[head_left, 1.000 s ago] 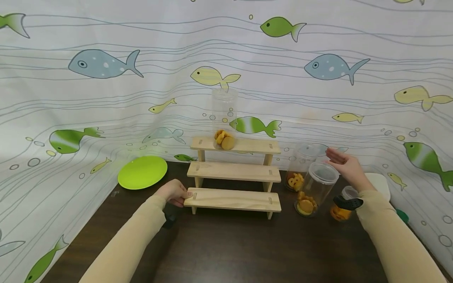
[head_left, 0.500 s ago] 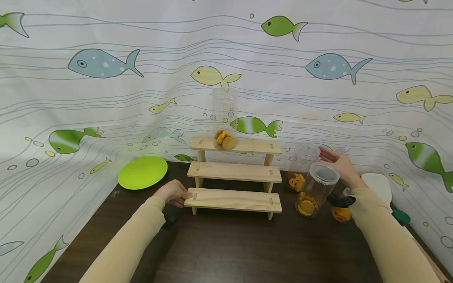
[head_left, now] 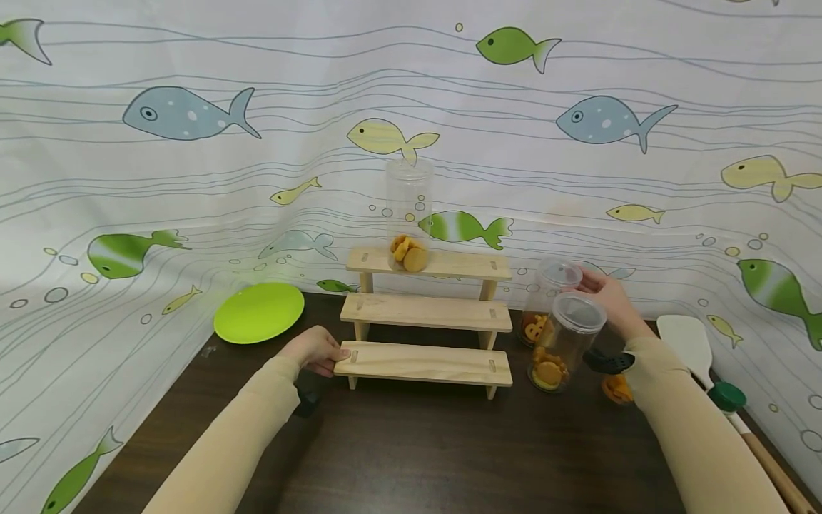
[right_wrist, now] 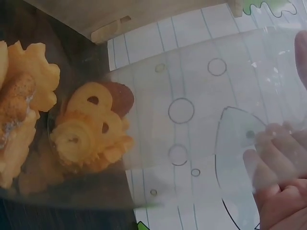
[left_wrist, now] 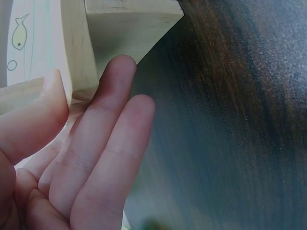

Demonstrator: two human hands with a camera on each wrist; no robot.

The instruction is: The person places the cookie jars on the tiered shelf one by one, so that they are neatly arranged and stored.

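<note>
My left hand (head_left: 316,350) grips the left end of the lowest step of a three-tier wooden stand (head_left: 424,363). In the left wrist view its thumb is over the board (left_wrist: 79,48) and the other fingers (left_wrist: 115,153) are below. At the stand's right, a clear lidded jar (head_left: 538,294) with cookies (right_wrist: 93,129) stands at the back. My right hand (head_left: 606,303) holds this jar near the lid, fingers visible through the plastic in the right wrist view. Before it stands a second clear jar (head_left: 568,350) with cookies, partly covering it.
Another tall cookie jar (head_left: 409,207) stands on the top step. A lime-green plate (head_left: 259,313) leans at the back left. Right of my right arm lie a white spatula (head_left: 686,339) and a green round thing (head_left: 728,395). More cookies (head_left: 618,389) sit beside my right wrist.
My right hand has moved left and in behind the front jar, to the back jar's lid. The front jar has shifted slightly left. My left hand has stayed put.
</note>
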